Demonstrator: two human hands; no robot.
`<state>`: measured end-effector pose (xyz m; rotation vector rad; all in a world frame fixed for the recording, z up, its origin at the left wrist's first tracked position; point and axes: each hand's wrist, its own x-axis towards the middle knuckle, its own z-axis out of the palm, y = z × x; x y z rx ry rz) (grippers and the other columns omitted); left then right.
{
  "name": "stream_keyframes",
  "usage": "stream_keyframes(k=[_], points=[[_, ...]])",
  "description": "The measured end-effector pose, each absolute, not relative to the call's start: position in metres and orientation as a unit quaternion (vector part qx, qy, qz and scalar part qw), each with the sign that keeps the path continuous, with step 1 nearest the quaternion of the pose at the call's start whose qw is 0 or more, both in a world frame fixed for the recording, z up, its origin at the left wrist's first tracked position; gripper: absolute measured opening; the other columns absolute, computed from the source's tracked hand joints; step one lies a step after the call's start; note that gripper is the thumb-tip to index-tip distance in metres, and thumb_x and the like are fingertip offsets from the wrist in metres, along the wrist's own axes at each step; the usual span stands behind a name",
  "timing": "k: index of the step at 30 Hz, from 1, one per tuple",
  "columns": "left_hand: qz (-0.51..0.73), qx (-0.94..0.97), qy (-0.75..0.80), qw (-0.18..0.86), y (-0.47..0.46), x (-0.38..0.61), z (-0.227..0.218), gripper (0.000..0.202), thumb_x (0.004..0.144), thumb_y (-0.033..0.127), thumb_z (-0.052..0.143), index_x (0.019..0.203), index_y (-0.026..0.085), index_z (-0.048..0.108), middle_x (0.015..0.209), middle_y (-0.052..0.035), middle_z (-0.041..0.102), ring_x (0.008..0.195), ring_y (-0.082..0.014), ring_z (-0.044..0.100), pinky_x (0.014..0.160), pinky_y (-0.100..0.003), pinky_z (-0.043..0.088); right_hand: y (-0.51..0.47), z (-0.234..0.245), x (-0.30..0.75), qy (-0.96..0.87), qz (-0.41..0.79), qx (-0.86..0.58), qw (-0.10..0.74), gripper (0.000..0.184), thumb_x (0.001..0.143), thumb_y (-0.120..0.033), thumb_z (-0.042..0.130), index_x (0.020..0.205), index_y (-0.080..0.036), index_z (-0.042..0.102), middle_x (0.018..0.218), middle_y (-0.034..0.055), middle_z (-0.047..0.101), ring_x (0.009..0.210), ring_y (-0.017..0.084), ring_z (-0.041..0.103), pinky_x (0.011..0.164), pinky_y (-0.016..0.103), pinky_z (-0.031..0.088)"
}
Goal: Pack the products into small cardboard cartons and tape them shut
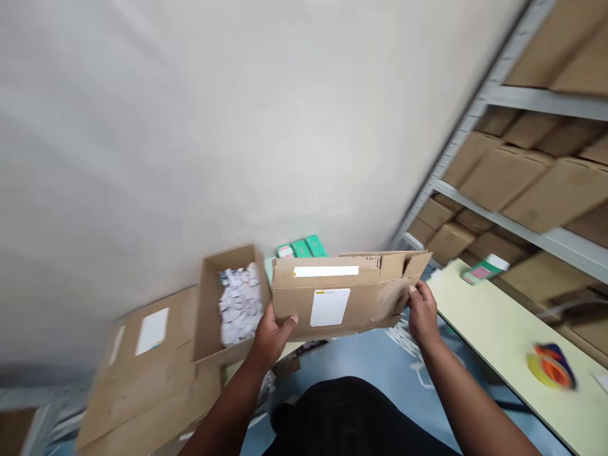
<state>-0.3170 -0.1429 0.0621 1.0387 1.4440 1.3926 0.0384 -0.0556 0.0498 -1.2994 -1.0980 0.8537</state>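
A brown cardboard box (365, 304) with open flaps along its upper edge hangs between my hands, above the floor. White labels mark its front side and one flap. My left hand (274, 332) grips the lower left corner, thumb on the front face. At the right end, my right hand (422, 310) is closed on the box's edge. Left of it stands an open carton (202, 316) holding many small white paper pieces (240, 307). Green boxes (301, 247) show just behind the held box, which partly hides them.
Flattened cardboard (142, 373) lies at lower left. On the right, a pale table (498, 335) bears tape rolls (553, 366) and a green box (484, 269). Beyond it, a metal shelf rack (527, 221) is filled with brown cartons. A pale wall (261, 126) rises in front.
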Motion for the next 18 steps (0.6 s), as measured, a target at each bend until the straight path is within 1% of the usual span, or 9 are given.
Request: stream_keyframes(k=[2,6,7,9,11,14,16,18], points=[[0.525,0.454,0.589,0.414,-0.119,-0.259,0.058,0.067,0.072,0.038,0.081,0.131,0.019,0.055,0.123,-0.0109,0.071,0.115,-0.0286,0.066,0.100,-0.040,0.052,-0.062,0.037,0.099,-0.443,0.352,-0.573,0.593,0.048,0.086,-0.057,0.058,0.118,-0.021,0.061,0.118,0.0085,0.070,0.106,0.028,0.064,0.087,0.037,0.051],[0.457,0.522,0.606,0.389,-0.077,-0.148,0.050,0.079,0.067,0.037,0.085,0.137,0.020,0.052,0.127,-0.0118,0.068,0.118,-0.0309,0.064,0.101,-0.042,0.051,-0.079,0.024,0.211,-0.399,0.316,-0.632,0.584,0.053,0.086,-0.062,0.053,0.122,-0.023,0.060,0.112,0.0067,0.070,0.105,0.028,0.063,0.086,0.037,0.051],[0.437,0.542,0.600,0.394,-0.067,-0.123,0.049,0.078,0.066,0.038,0.086,0.134,0.020,0.054,0.125,-0.0115,0.069,0.116,-0.0316,0.064,0.100,-0.043,0.051,-0.084,0.024,0.235,-0.389,0.308,-0.643,0.583,0.055,0.086,-0.063,0.051,0.122,-0.023,0.060,0.109,0.0060,0.070,0.105,0.028,0.062,0.087,0.038,0.051],[0.394,0.588,0.572,0.414,-0.048,-0.076,0.046,0.067,0.066,0.038,0.086,0.125,0.021,0.062,0.119,-0.0103,0.071,0.113,-0.0324,0.065,0.099,-0.044,0.052,-0.090,0.026,0.277,-0.380,0.288,-0.659,0.581,0.056,0.086,-0.066,0.048,0.122,-0.024,0.061,0.107,0.0052,0.070,0.105,0.028,0.062,0.090,0.038,0.050],[0.355,0.634,0.535,0.432,-0.029,-0.035,0.044,0.056,0.065,0.036,0.086,0.116,0.022,0.068,0.117,-0.0094,0.071,0.113,-0.0327,0.064,0.101,-0.044,0.051,-0.093,0.028,0.309,-0.382,0.269,-0.666,0.582,0.056,0.088,-0.068,0.045,0.119,-0.023,0.062,0.109,0.0055,0.070,0.108,0.028,0.061,0.092,0.038,0.050],[0.316,0.675,0.494,0.447,0.000,0.016,0.035,0.053,0.063,0.032,0.087,0.113,0.024,0.071,0.118,-0.0084,0.070,0.117,-0.0326,0.062,0.102,-0.042,0.049,-0.090,0.028,0.344,-0.370,0.250,-0.661,0.603,0.053,0.093,-0.065,0.041,0.114,-0.022,0.063,0.115,0.0074,0.070,0.110,0.027,0.061,0.096,0.038,0.049],[0.294,0.692,0.479,0.452,0.023,0.045,0.025,0.053,0.063,0.032,0.088,0.112,0.023,0.071,0.114,-0.0084,0.070,0.111,-0.0313,0.064,0.096,-0.040,0.052,-0.084,0.025,0.361,-0.344,0.233,-0.662,0.624,0.051,0.096,-0.063,0.039,0.113,-0.022,0.063,0.117,0.0079,0.070,0.111,0.026,0.061,0.097,0.038,0.049],[0.273,0.712,0.461,0.453,0.049,0.071,0.015,0.052,0.064,0.032,0.088,0.112,0.021,0.070,0.112,-0.0085,0.069,0.100,-0.0283,0.067,0.087,-0.037,0.055,-0.076,0.020,0.377,-0.307,0.224,-0.658,0.650,0.052,0.095,-0.065,0.039,0.115,-0.023,0.064,0.116,0.0074,0.072,0.112,0.027,0.062,0.098,0.040,0.050]])
